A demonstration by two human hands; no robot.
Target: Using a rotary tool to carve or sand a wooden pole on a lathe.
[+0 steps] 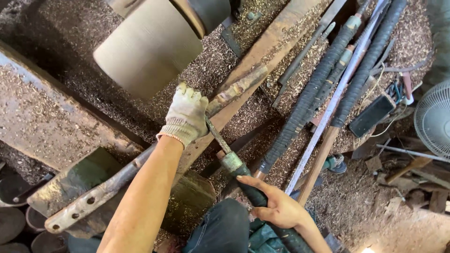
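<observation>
The long turning tool with a thin dark steel shaft, a greenish metal collar and a black tape-wrapped handle [234, 165] lies slanted across the long rusty metal rest bar [140, 161], its tip hidden under the glove. The left hand [186, 114], in a dirty white knitted glove, is clamped down over the shaft and the bar together, right where the two cross. The bare right hand [279, 206] is closed around the wrapped handle lower down, near the person's lap, so the 2 hands sit well apart along the same tool.

Just beyond the gloved hand stands the large pale, smooth-sided wooden cylinder [149, 48]; whether the tip touches it I cannot tell. Its surface already looks evenly rounded, and the thick layer of brown wood shavings [243, 107] all around suggests much cutting is done; how much shaping is left cannot be judged from here.

To the right, several spare long tools with black wrapped handles [323, 75] lean side by side, and a white fan guard [433, 122] shows at the edge.
</observation>
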